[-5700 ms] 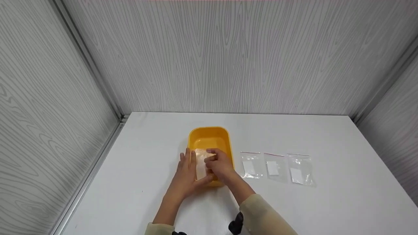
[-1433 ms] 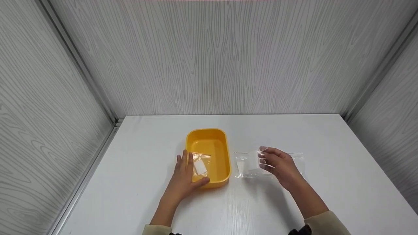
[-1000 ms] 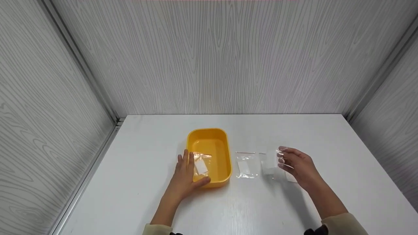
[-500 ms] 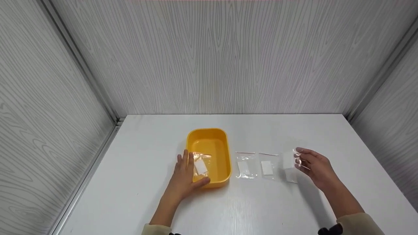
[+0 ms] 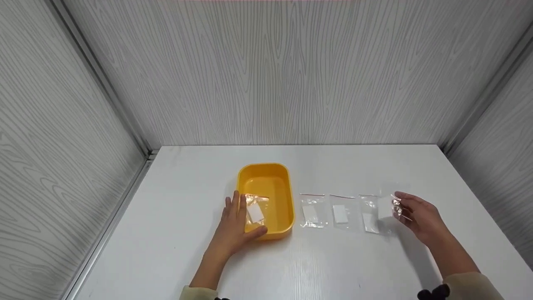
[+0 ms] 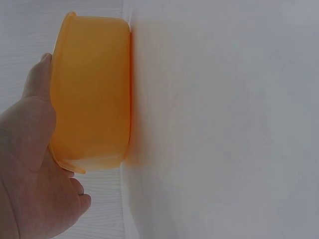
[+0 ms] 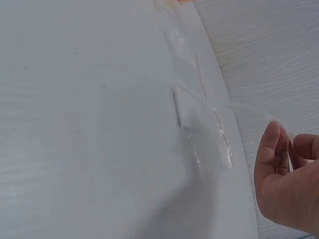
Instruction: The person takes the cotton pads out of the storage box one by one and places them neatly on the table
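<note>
A yellow plastic tub (image 5: 270, 183) stands on the white table, with one clear zip bag (image 5: 256, 210) holding a white slip lying inside it. My left hand (image 5: 231, 229) rests on the tub's left and front rim, fingers and thumb spread straight. In the left wrist view the same hand (image 6: 30, 164) touches the tub's rim beside its orange wall (image 6: 92, 94). To the right, my right hand (image 5: 422, 216) pinches another clear zip bag (image 5: 385, 208) by its right side, above the table. The right wrist view shows thumb and fingers of that hand (image 7: 286, 179) pinched together.
Three clear zip bags with white slips lie in a row right of the tub: the near one (image 5: 314, 212), the middle one (image 5: 342, 214) and the far one (image 5: 369, 221), partly behind the held bag. Grey wood-grain panels (image 5: 266, 83) enclose the table's back and sides.
Both hands were at the tub with a bag earlier; that area now has a bag lying in it. The right hand has since carried another bag rightward past the row. The left hand stays put.
</note>
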{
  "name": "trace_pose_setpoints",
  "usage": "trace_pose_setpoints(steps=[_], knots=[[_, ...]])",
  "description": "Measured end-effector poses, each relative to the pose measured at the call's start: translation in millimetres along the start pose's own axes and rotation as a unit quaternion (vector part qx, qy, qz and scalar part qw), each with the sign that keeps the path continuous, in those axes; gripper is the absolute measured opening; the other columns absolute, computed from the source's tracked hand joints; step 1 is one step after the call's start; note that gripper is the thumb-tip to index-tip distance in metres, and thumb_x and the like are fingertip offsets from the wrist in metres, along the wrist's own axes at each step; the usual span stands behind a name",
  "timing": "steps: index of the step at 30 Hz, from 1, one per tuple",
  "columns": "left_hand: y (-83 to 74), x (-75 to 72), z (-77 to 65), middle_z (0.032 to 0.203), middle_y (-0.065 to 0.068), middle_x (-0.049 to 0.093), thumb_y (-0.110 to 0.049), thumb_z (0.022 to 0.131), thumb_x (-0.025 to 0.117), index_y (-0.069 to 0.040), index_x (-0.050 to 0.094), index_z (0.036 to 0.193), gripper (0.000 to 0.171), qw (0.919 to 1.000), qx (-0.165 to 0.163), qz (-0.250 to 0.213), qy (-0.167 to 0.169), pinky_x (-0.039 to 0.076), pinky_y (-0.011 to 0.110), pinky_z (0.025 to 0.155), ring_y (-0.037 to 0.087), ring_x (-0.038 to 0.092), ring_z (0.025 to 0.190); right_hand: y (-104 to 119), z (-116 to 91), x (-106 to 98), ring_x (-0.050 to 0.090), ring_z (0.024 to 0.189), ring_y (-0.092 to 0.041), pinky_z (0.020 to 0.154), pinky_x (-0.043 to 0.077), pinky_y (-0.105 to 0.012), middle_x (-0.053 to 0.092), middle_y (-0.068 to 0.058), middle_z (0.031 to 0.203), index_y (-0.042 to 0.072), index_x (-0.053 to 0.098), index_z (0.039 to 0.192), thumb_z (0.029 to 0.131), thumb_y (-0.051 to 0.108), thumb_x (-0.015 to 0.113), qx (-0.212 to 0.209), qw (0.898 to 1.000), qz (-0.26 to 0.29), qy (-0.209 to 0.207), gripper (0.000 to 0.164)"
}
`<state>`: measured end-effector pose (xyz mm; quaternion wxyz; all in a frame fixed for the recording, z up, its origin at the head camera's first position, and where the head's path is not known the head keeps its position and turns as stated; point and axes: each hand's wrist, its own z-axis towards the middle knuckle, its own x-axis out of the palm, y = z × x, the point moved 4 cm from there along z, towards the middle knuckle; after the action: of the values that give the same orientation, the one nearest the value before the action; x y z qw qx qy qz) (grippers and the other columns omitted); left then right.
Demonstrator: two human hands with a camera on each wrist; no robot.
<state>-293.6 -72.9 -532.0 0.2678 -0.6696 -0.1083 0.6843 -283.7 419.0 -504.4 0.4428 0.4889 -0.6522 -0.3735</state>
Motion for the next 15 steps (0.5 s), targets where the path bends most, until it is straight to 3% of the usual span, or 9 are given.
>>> trace_pose_setpoints(steps=[15], knots=[[1.9,2.6,1.0,0.168,0.002,-0.013,-0.076,0.079,0.063,-0.014,0.002,0.161,0.119,0.9998,-0.018,-0.007,0.006,0.017,0.054,0.121,0.032,-0.009,0.154,-16,4,-34,0.059,0.078,-0.007,0.069,0.053,-0.021,0.068,0.004,0.091,0.02,0.071,0.11,0.104,0.017,0.054,0.035,0.999,0.005,-0.016,0.018]])
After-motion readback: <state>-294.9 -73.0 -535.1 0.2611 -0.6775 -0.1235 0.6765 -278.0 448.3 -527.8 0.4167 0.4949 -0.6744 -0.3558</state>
